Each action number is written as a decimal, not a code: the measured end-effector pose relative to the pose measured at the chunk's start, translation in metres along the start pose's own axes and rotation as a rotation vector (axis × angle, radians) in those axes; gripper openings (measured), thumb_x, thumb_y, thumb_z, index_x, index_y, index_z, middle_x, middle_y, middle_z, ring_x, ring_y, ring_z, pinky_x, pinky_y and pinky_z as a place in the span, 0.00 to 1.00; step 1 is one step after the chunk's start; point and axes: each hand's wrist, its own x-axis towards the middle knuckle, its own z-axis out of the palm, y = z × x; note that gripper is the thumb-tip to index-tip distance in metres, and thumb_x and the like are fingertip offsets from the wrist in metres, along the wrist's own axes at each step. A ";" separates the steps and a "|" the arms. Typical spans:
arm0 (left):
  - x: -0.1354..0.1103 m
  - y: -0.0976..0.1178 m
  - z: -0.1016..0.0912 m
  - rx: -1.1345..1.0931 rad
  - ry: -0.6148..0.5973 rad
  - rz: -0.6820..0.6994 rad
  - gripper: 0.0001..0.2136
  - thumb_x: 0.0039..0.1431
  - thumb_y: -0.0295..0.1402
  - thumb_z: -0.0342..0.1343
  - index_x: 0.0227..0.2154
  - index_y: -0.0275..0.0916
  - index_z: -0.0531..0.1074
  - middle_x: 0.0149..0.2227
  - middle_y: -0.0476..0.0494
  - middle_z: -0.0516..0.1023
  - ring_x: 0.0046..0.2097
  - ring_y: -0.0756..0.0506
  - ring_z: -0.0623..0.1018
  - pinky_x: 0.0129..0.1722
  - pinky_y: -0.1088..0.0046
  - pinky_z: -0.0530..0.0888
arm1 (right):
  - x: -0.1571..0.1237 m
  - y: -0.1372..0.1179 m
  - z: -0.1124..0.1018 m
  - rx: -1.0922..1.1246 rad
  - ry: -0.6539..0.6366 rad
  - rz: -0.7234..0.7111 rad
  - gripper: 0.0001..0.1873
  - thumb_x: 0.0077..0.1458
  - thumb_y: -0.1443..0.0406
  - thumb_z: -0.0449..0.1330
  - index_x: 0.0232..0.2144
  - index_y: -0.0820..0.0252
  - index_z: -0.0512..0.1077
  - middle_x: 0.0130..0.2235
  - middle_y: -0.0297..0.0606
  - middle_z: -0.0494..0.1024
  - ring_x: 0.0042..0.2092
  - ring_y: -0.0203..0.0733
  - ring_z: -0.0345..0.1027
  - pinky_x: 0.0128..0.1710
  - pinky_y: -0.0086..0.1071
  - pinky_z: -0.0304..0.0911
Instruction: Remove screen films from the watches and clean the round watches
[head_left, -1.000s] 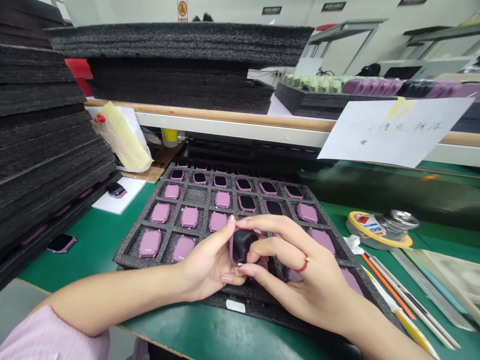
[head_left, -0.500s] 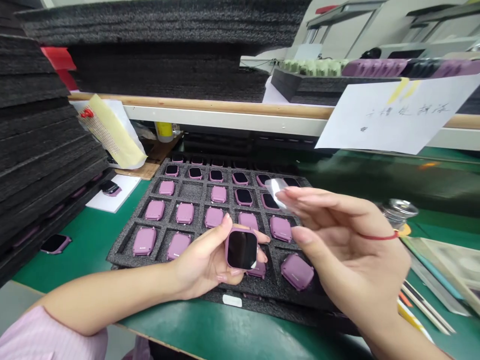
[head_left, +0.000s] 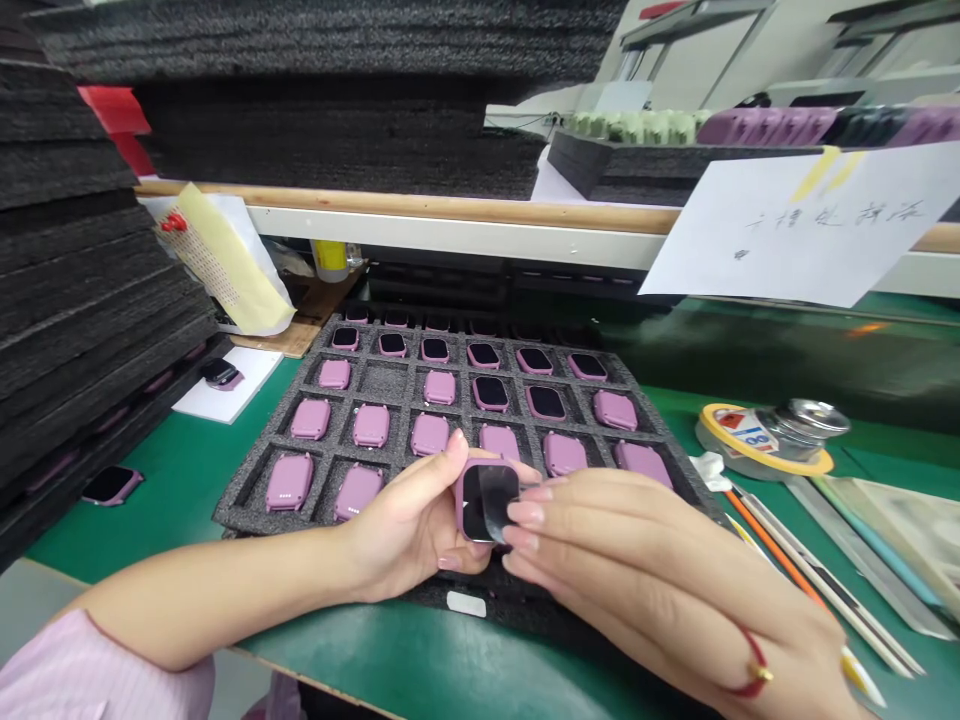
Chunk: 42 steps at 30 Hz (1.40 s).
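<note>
A purple smartwatch case (head_left: 472, 505) with a black screen lies face up in my left hand (head_left: 397, 525), fingers and thumb closed around its edges. A small clear film (head_left: 498, 498) covers the right part of the screen. My right hand (head_left: 652, 560) pinches that film at its right side, the fingertips close against the watch. Whether the film touches the glass, I cannot tell. Below both hands sits a black foam tray (head_left: 247, 490) with purple watch cases in its pockets, some back up and others screen up. My right hand hides part of the tray.
Stacked black foam trays (head_left: 97, 250) rise at the left. A shelf edge (head_left: 450, 228) crosses behind, with a paper note (head_left: 802, 225) hanging from it. On the right are a tape roll (head_left: 720, 440), a glass jar (head_left: 806, 425) and several stick-like tools (head_left: 810, 570).
My right hand has moved left and down, bringing the clear film from above the tray onto the watch screen. My left hand has stayed nearly in place with the watch.
</note>
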 end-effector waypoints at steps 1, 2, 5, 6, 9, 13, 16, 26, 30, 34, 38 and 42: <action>0.000 0.000 0.001 -0.002 -0.001 0.001 0.20 0.55 0.49 0.65 0.37 0.35 0.79 0.29 0.47 0.72 0.21 0.57 0.65 0.17 0.82 0.54 | -0.002 -0.001 0.001 0.012 -0.011 0.009 0.20 0.64 0.67 0.55 0.53 0.37 0.74 0.47 0.31 0.83 0.47 0.49 0.78 0.44 0.42 0.78; 0.000 0.000 0.001 -0.005 0.001 0.001 0.20 0.54 0.49 0.65 0.37 0.35 0.79 0.29 0.47 0.72 0.21 0.57 0.65 0.17 0.82 0.54 | -0.003 -0.001 0.002 0.022 -0.014 -0.010 0.20 0.65 0.66 0.54 0.53 0.37 0.74 0.46 0.32 0.83 0.47 0.49 0.79 0.44 0.42 0.78; -0.001 0.000 0.002 0.000 0.014 0.000 0.21 0.52 0.50 0.67 0.37 0.34 0.79 0.28 0.48 0.71 0.22 0.57 0.66 0.17 0.83 0.55 | 0.004 0.001 0.005 0.027 -0.042 -0.101 0.20 0.65 0.66 0.54 0.54 0.38 0.74 0.44 0.32 0.83 0.43 0.47 0.79 0.43 0.41 0.77; -0.002 -0.001 0.002 0.006 0.021 0.007 0.22 0.51 0.50 0.67 0.37 0.34 0.79 0.28 0.47 0.71 0.22 0.56 0.67 0.17 0.83 0.56 | 0.008 0.002 0.005 0.018 -0.049 -0.131 0.19 0.64 0.67 0.56 0.53 0.40 0.74 0.44 0.32 0.83 0.42 0.47 0.79 0.43 0.41 0.76; -0.002 -0.004 0.001 0.033 0.037 0.057 0.23 0.51 0.51 0.66 0.37 0.33 0.77 0.28 0.49 0.70 0.22 0.57 0.66 0.17 0.83 0.57 | 0.020 0.001 0.009 -0.051 0.001 -0.206 0.18 0.56 0.69 0.66 0.48 0.46 0.74 0.38 0.31 0.84 0.37 0.44 0.76 0.40 0.41 0.73; -0.001 -0.009 -0.002 0.172 0.046 0.105 0.24 0.52 0.54 0.64 0.36 0.36 0.71 0.27 0.51 0.70 0.20 0.57 0.64 0.17 0.82 0.60 | 0.025 -0.002 0.017 -0.053 0.020 -0.084 0.29 0.54 0.60 0.70 0.56 0.55 0.68 0.29 0.32 0.75 0.30 0.41 0.67 0.31 0.39 0.68; -0.001 -0.011 -0.003 0.223 0.024 0.121 0.25 0.51 0.55 0.65 0.33 0.36 0.68 0.25 0.52 0.68 0.20 0.57 0.62 0.17 0.82 0.58 | 0.025 -0.002 0.019 0.047 -0.047 -0.003 0.28 0.53 0.59 0.70 0.55 0.53 0.68 0.33 0.34 0.74 0.32 0.41 0.68 0.31 0.37 0.69; -0.001 -0.003 0.000 0.140 0.048 0.034 0.26 0.54 0.57 0.60 0.30 0.33 0.74 0.29 0.44 0.76 0.21 0.54 0.68 0.15 0.79 0.53 | 0.031 0.000 0.015 0.043 -0.040 -0.057 0.28 0.53 0.59 0.71 0.54 0.53 0.67 0.43 0.41 0.80 0.43 0.47 0.74 0.43 0.42 0.71; 0.001 -0.004 -0.002 0.082 0.043 0.016 0.25 0.56 0.56 0.59 0.33 0.34 0.74 0.29 0.45 0.76 0.19 0.56 0.65 0.14 0.80 0.50 | 0.033 0.002 0.014 -0.008 -0.071 -0.099 0.26 0.54 0.62 0.69 0.54 0.55 0.68 0.44 0.42 0.79 0.44 0.47 0.74 0.43 0.41 0.71; 0.006 -0.009 -0.005 0.033 -0.010 -0.009 0.24 0.62 0.55 0.54 0.32 0.34 0.71 0.27 0.47 0.74 0.18 0.57 0.59 0.16 0.80 0.52 | 0.052 0.013 0.004 -0.107 -0.052 -0.089 0.20 0.54 0.63 0.67 0.48 0.56 0.71 0.44 0.43 0.80 0.44 0.48 0.75 0.44 0.43 0.71; 0.007 -0.011 -0.005 0.146 -0.040 0.004 0.20 0.58 0.50 0.61 0.28 0.36 0.66 0.28 0.45 0.76 0.17 0.57 0.61 0.16 0.79 0.54 | 0.094 0.032 0.004 -0.078 -0.065 0.060 0.16 0.52 0.59 0.68 0.43 0.57 0.75 0.42 0.40 0.81 0.41 0.48 0.76 0.44 0.41 0.72; 0.005 -0.011 -0.005 0.234 -0.083 -0.011 0.23 0.54 0.52 0.64 0.26 0.36 0.66 0.26 0.47 0.76 0.15 0.58 0.61 0.16 0.79 0.56 | 0.134 0.051 0.044 -0.116 -0.199 0.114 0.17 0.50 0.58 0.69 0.41 0.62 0.78 0.41 0.42 0.82 0.41 0.48 0.76 0.44 0.40 0.71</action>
